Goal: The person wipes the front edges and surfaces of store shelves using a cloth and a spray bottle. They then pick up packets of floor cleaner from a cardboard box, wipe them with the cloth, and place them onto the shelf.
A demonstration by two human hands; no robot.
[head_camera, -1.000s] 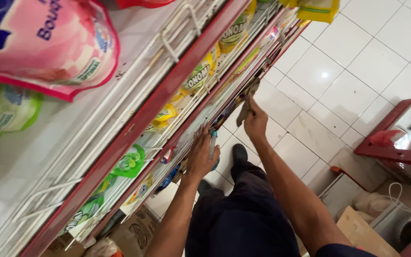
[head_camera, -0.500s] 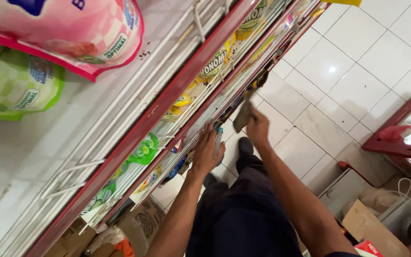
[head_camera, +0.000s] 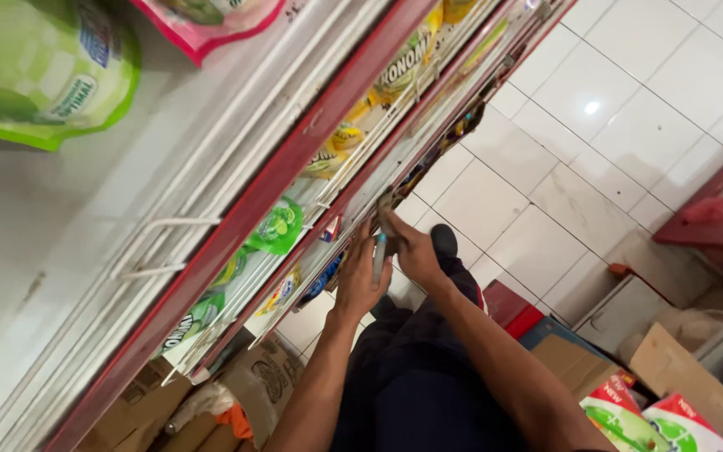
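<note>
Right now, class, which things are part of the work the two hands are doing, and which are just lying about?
In hand:
left hand
right hand
small pen-like tool
lower shelf edge

Lying about:
green pouch
cardboard boxes
red stand

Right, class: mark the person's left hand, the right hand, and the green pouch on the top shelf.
left hand [head_camera: 360, 285], head view, back of the hand.
right hand [head_camera: 416, 251], head view, back of the hand.
green pouch [head_camera: 43, 71], head view, middle of its front face.
</note>
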